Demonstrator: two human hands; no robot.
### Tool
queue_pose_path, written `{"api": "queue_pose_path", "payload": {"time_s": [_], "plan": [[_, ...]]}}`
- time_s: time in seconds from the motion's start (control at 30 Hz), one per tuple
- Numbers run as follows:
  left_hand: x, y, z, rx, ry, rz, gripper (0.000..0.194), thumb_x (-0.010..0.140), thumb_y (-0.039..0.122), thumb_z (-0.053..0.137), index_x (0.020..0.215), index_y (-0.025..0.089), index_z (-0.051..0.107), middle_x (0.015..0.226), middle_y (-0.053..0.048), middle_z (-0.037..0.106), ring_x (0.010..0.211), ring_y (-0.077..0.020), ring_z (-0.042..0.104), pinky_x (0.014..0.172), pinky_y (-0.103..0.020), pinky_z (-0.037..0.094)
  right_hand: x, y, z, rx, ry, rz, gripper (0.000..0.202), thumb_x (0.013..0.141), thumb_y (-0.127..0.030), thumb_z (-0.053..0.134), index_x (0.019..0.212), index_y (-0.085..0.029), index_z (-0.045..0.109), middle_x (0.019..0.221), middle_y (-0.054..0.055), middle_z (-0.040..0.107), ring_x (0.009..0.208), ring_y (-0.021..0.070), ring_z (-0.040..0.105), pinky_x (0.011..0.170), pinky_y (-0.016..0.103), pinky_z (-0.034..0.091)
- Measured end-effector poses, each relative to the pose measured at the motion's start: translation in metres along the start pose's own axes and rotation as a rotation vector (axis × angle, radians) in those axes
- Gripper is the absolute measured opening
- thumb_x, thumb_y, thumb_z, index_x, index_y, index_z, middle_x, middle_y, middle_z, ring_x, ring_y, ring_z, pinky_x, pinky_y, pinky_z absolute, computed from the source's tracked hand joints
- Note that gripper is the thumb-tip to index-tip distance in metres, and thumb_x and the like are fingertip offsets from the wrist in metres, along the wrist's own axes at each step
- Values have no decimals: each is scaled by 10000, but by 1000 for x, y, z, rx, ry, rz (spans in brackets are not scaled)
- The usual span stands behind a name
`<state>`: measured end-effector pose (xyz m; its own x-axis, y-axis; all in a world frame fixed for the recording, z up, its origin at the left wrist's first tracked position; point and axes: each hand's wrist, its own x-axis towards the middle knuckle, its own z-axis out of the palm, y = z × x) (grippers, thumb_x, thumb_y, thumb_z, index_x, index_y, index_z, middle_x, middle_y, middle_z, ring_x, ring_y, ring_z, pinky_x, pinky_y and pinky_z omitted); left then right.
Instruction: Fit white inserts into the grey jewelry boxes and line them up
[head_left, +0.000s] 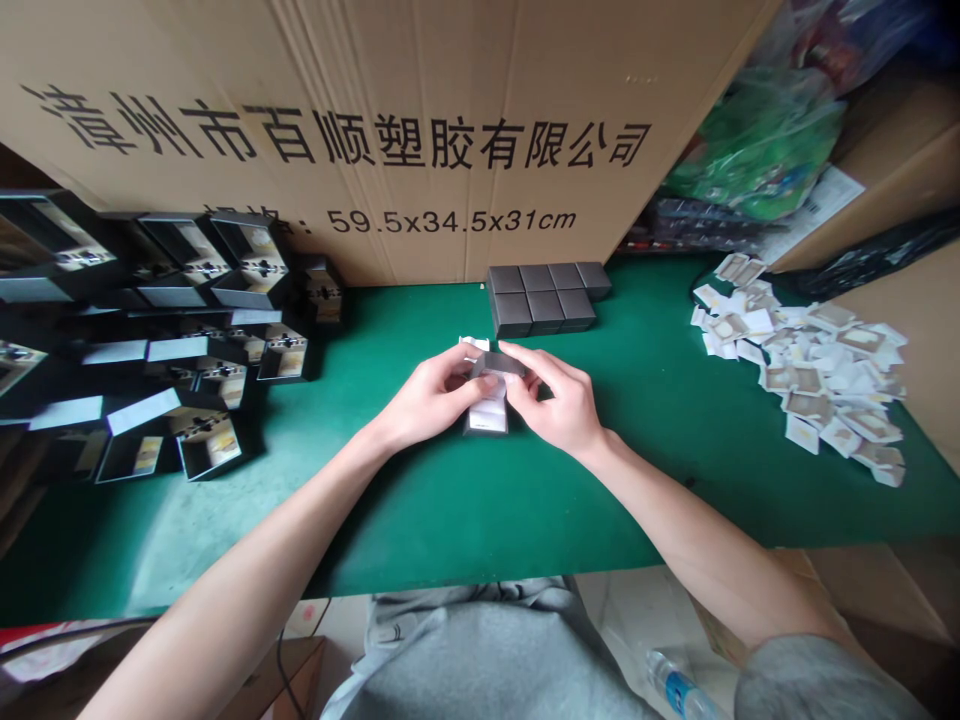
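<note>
A small dark box (487,425) with a white lining lies open on the green table between my two hands. My left hand (431,398) grips its left side, thumb pressed on the white lining. From the right, my right hand (561,405) holds the box with its thumb and bent fingers, while the index finger reaches over the far edge. A small white piece (474,345) shows beyond my left fingertips; what it is I cannot tell. My fingers hide part of the box's inside.
Closed dark boxes (546,300) stand in rows just beyond my hands. Several open black boxes (210,445) are piled at the left. White inserts (832,370) lie heaped at the right. A large cardboard carton (420,70) walls off the back of the green table (480,530).
</note>
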<state>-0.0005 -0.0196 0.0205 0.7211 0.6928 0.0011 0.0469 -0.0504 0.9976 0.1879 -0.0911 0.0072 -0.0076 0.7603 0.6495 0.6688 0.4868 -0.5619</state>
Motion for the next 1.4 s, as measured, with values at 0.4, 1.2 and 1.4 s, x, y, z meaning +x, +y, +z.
{"api": "queue_pose_path", "payload": {"time_s": [0.4, 1.2, 1.4], "plan": [[-2, 3, 0, 201, 33, 19, 331, 880, 443, 680, 1013, 143, 728, 904, -39, 720, 759, -155, 637, 683, -244, 508, 1, -4, -3, -27, 15, 10, 201, 848, -149, 559, 1021, -214, 636, 850, 12, 705, 575, 109, 579, 542, 235, 534], [-6, 5, 7, 588, 306, 246, 296, 915, 422, 615, 997, 160, 726, 870, -14, 759, 677, -117, 657, 665, -210, 511, -1, -1, -1, 41, -148, 83, 316, 908, -259, 611, 1223, -237, 613, 1048, 40, 751, 582, 113, 618, 586, 266, 593], [-7, 5, 7, 581, 272, 233, 323, 904, 449, 626, 1014, 165, 733, 916, -28, 774, 733, -136, 689, 701, -224, 530, -1, -1, -1, 37, -182, 82, 287, 937, -258, 581, 1220, -226, 617, 1097, 48, 757, 715, 147, 705, 633, 263, 599]]}}
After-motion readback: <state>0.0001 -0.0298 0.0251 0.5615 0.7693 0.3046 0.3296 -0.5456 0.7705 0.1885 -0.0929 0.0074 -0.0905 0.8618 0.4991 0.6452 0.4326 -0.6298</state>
